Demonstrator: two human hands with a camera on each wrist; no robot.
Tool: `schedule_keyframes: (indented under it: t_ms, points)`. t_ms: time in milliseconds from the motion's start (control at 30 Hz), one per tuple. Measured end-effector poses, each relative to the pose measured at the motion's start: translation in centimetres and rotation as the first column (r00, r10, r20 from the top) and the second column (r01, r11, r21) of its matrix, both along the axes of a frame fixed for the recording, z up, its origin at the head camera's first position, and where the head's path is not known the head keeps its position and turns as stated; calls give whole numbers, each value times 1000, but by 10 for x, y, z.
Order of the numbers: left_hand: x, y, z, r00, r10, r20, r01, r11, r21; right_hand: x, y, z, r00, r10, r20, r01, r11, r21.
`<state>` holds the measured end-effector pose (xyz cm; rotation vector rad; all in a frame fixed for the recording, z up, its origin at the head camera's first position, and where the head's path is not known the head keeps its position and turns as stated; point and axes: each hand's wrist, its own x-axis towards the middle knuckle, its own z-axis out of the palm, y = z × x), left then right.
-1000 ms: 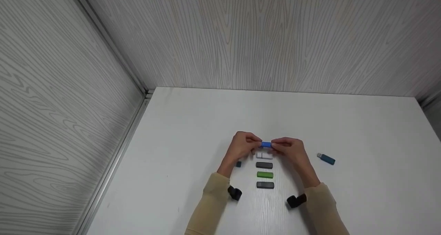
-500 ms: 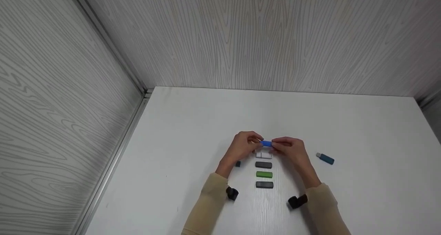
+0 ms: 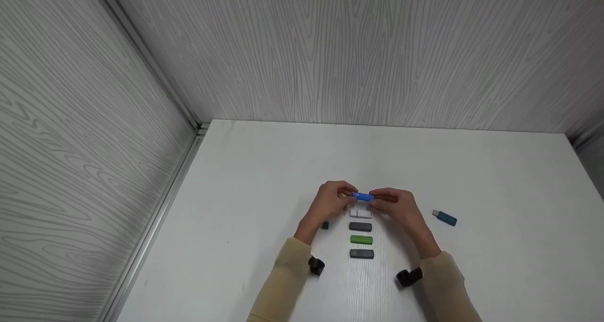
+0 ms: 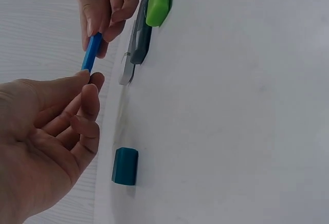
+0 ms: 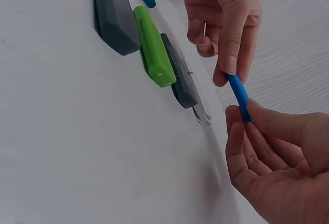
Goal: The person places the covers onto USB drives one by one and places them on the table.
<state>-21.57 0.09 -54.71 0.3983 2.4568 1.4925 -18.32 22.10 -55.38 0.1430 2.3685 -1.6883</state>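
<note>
Both hands hold a blue USB stick (image 3: 363, 197) above the white table, one at each end. My left hand (image 3: 329, 200) pinches its left end between thumb and fingertips. The right end sits between the thumb and fingers of my right hand (image 3: 395, 204). Just below it, a white USB stick (image 3: 361, 214) lies on the table, followed by a dark grey stick (image 3: 360, 226), a green stick (image 3: 361, 240) and another grey stick (image 3: 362, 254) in a column. By the left wrist lies a small teal cap (image 4: 125, 166), partly hidden by that wrist in the head view.
A teal USB stick (image 3: 445, 217) with its metal plug bare lies to the right of the right hand. Wood-grained panels (image 3: 302, 53) rise behind the table (image 3: 509, 180) and along its left side. Each wrist carries a black camera (image 3: 408, 278).
The blue stick has shifted slightly left and tilted a little, and more of it shows between the fingers. Both hands keep hold of it. The sticks on the table have stayed in place.
</note>
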Motion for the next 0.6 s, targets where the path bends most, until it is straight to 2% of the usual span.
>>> schedule_keyframes:
  t_ms: [200,333,467,600]
  points:
    - [0,0,0,1000,-8,-5,8,999,-34,0,-3,2,999,17,-28,-15,997,76]
    - [2,1,1,999,-17,-41,11,992,-125,0,-6,1,998,21,-55,-14,991,132]
    - [5,3,2,994,-45,-97,18,964,-264,0,-7,0,996,27,-88,-13,987,160]
    - [7,3,4,981,-87,-171,18,929,-369,-1,-8,-2,989,42,-145,-12,979,204]
